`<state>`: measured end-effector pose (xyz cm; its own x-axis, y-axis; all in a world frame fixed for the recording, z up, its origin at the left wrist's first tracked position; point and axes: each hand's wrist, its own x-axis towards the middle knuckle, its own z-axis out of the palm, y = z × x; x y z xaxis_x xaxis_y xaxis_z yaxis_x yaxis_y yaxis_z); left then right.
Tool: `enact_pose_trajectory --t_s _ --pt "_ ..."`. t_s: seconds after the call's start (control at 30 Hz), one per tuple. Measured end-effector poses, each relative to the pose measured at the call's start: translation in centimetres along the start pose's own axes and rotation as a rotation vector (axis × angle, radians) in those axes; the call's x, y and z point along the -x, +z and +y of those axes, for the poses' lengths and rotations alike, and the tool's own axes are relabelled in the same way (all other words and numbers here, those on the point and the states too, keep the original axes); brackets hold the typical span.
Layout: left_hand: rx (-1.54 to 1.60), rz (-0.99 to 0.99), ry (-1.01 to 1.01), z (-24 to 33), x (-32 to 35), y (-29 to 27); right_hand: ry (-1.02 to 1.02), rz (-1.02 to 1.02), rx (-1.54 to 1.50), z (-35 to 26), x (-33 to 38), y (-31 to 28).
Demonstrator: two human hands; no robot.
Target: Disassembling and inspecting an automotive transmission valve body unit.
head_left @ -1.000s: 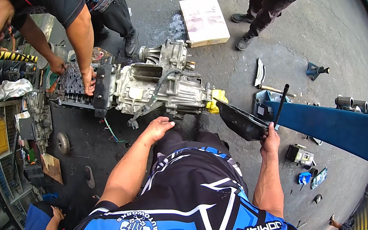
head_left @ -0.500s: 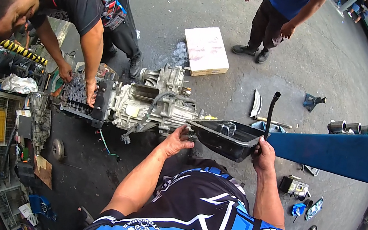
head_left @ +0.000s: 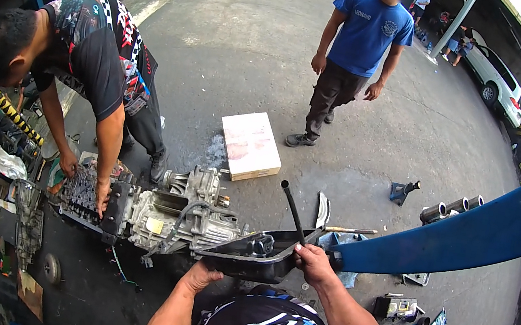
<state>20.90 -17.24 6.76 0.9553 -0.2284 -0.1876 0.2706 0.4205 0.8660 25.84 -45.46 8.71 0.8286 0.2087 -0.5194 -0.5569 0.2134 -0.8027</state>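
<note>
Left hand: the left hand [head_left: 200, 276] gripped the near left rim of the black pan [head_left: 245, 256], fingers curled over its edge and clamped on it
Right hand: the right hand [head_left: 314, 262] was closed on the pan's right end, where a black rod [head_left: 292, 210] rose tilted from beside the fingers; whether the hand also held the rod could not be told
Pan: dark, shallow and greasy, held between both hands just in front of the person's chest, its far edge against the gearbox [head_left: 179, 218]
Gearbox: a grey metal unit lying on the concrete floor [head_left: 237, 55], with hoses and wires hanging off it
Co-worker: a person in a black patterned shirt [head_left: 97, 46] bent over the gearbox's left end, both hands down on it
Bystander: a person in a blue shirt [head_left: 368, 32] stood well apart on the floor
Board: a pale flat block [head_left: 250, 145] lay between the bystander and the gearbox
Beam: a blue beam [head_left: 461, 237] ran up to the right, just beside the right hand
</note>
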Motion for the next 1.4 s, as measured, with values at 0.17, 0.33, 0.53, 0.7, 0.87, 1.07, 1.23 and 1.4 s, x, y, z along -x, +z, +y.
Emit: enact_pose_trajectory --t_s 0.17,0.33,0.53,0.7,0.87,1.07,1.23,1.4 --pt "-0.026 0.006 -0.014 0.8 0.0 -0.4 0.010 -0.021 0.080 -0.7 -0.5 1.1" --pt "-0.046 0.010 0.002 1.2 -0.2 -0.5 0.015 -0.084 0.032 -0.4 0.4 2.5" --pt "-0.096 0.085 -0.003 2.1 1.9 -1.2 -0.005 -0.200 0.277 0.7 0.4 0.6" --pt "-0.342 0.051 -0.015 0.1 0.2 -3.8 0.065 -0.158 0.434 -0.9 -1.5 0.2" --pt "-0.336 0.162 0.008 2.3 -1.1 -1.6 0.081 -0.226 0.211 0.2 -5.3 -1.3" --pt "-0.457 0.231 -0.019 1.6 -0.4 -1.9 0.117 -0.224 0.129 2.3 -5.1 -1.4" --pt "-0.588 0.288 -0.123 2.9 0.1 -0.4 0.148 -0.228 0.088 3.9 -4.9 -2.2" --pt "-0.655 0.309 -0.092 0.9 0.3 -2.3 0.185 -0.239 0.139 3.8 -4.8 -2.0"
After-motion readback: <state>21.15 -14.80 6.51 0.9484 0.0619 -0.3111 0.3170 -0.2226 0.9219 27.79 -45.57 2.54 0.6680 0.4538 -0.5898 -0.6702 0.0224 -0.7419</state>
